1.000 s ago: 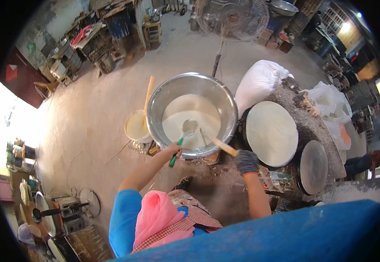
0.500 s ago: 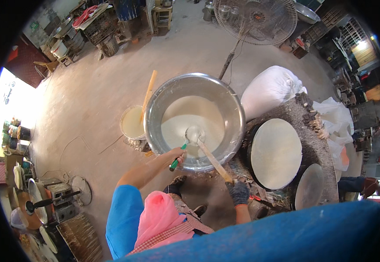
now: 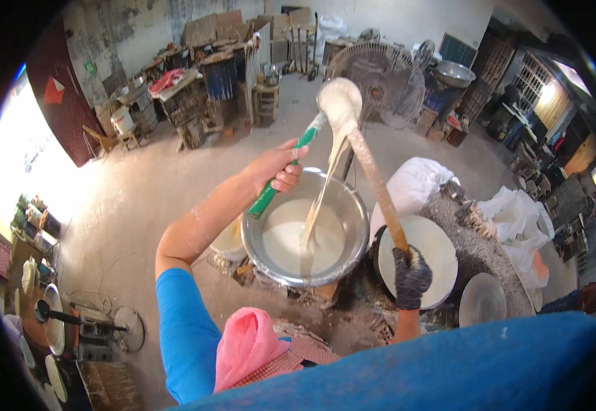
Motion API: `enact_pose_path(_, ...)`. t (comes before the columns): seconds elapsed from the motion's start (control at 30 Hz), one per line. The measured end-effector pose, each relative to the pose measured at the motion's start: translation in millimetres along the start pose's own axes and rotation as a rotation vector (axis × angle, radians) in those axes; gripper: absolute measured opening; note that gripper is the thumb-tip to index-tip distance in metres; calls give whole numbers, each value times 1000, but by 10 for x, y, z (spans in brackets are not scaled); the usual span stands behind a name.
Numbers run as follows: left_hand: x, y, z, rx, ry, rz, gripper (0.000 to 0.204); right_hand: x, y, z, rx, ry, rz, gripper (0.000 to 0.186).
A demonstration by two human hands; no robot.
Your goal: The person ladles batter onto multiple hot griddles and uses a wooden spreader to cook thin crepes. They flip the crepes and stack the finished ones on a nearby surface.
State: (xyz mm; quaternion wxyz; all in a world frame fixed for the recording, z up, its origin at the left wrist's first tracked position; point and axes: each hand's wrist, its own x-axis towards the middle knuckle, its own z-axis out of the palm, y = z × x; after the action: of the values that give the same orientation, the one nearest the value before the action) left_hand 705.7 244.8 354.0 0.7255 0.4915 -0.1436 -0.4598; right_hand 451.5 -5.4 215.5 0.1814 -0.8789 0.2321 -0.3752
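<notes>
My bare left hand [image 3: 282,169] is closed around the green handle of a ladle [image 3: 305,140], raised high. Thick pale batter [image 3: 341,104] coats the ladle's head and hangs down in a long strand. My right hand [image 3: 412,277], in a dark glove, grips the lower end of a wooden stick [image 3: 378,188]. The stick's upper end meets the batter at the ladle. Below them stands a large metal basin [image 3: 359,233], partly filled with the same batter, and the strand reaches its surface.
At right, a round griddle [image 3: 442,264] bears a pale layer, with a grey disc-shaped lid [image 3: 483,301] beside it. A full white sack [image 3: 414,181] lies behind. Further back stands a fan [image 3: 377,85]. Left of the basin is a bucket [image 3: 228,245].
Both hands have risen from the basin, lifting the ladle and the stick out with batter trailing below. The view has tilted up, showing more of the back wall.
</notes>
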Motion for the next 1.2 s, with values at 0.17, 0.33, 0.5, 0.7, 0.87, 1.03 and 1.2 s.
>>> enact_pose_path(0.17, -134, 480, -14, 305, 20, 428, 59, 296, 52, 185, 472, 137, 71, 23)
enact_pose_path(0.33, 1, -542, -644, 209, 163, -65, 49, -534, 332, 764, 846, -442, 597, 18)
enact_pose_path(0.5, 266, -1265, -1200, -819, 217, -797, 27, -1263, 600, 639, 130, -444, 315, 37)
enact_pose_path(0.7, 176, -1546, -1153, -130, 13, -230, 26, -1459, 669, 683, 532, -463, 584, 35)
enact_pose_path(0.87, 601, -1626, -866, -791, 190, -836, 27, -2054, 736, 653, -72, -444, 337, 31)
enact_pose_path(1.03, 610, -1597, 126, -135, -228, -436, 22, -2345, 930, -178, 186, -161, 638, 28)
enact_pose_path(1.2, 968, -2446, 1351, -286, -379, -608, 20, -2647, 1507, -736, 216, -157, 800, 32)
